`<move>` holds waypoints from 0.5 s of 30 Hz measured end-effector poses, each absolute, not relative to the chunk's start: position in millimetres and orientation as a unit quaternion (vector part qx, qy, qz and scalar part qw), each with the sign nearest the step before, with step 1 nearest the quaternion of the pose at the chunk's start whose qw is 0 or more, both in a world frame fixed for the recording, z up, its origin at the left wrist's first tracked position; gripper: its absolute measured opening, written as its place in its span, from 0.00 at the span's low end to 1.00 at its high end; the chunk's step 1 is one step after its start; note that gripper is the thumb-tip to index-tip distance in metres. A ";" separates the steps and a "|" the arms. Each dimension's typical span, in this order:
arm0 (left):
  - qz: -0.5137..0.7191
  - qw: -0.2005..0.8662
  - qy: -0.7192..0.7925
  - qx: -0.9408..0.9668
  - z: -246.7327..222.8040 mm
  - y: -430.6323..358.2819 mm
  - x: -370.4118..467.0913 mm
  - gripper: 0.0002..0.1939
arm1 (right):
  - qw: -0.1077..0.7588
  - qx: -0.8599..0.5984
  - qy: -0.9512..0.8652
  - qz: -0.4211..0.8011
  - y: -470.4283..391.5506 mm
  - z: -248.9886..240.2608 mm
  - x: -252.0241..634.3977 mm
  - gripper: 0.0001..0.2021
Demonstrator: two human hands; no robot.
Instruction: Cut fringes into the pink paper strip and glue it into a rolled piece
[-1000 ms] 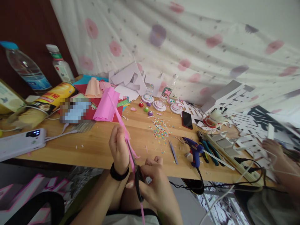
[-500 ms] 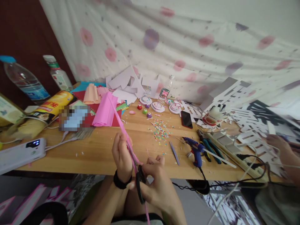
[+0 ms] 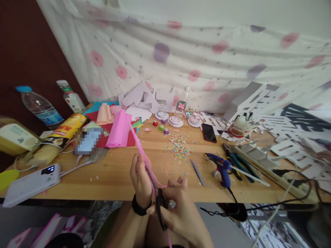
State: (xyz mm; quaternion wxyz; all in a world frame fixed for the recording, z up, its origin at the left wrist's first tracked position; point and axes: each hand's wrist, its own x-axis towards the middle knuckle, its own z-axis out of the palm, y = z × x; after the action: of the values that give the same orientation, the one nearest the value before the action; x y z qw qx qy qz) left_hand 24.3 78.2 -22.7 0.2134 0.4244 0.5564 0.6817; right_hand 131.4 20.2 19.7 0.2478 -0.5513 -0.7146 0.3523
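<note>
My left hand (image 3: 141, 179), with a black band at its wrist, is closed on a long pink crepe strip (image 3: 140, 146) near the table's front edge. The strip runs up to a folded pink crepe sheet (image 3: 118, 130). Black-handled scissors (image 3: 160, 210) are in my right hand (image 3: 178, 203), their blades pointing up and left along the strip beside my left fingers. A thin pink piece lies between the blades and my right fingers, and its lower end hangs below the handles.
Colored beads (image 3: 179, 148), tweezers (image 3: 197, 172) and a blue glue gun (image 3: 219, 167) lie right of centre. A phone (image 3: 209, 133), pliers (image 3: 241, 165) and a power strip (image 3: 274, 168) are farther right. Bottles (image 3: 41, 108) and a power bank (image 3: 33, 184) stand or lie at left.
The camera view has shifted, so the table items appear lower. Another person's hand at the right has left the view. A thin pink strand now bows out beside the scissor blades.
</note>
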 end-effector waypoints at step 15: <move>0.689 0.138 0.578 0.415 -61.1 71.0 37.2 0.20 | 0.246 -0.549 -0.715 0.356 22.4 19.8 130.5 0.25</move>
State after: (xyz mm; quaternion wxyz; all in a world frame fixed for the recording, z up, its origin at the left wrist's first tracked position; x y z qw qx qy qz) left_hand 37.2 71.0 -61.1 0.1376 0.4148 0.5785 0.6888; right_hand 130.5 22.4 19.8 0.2461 -0.5494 -0.7147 0.3560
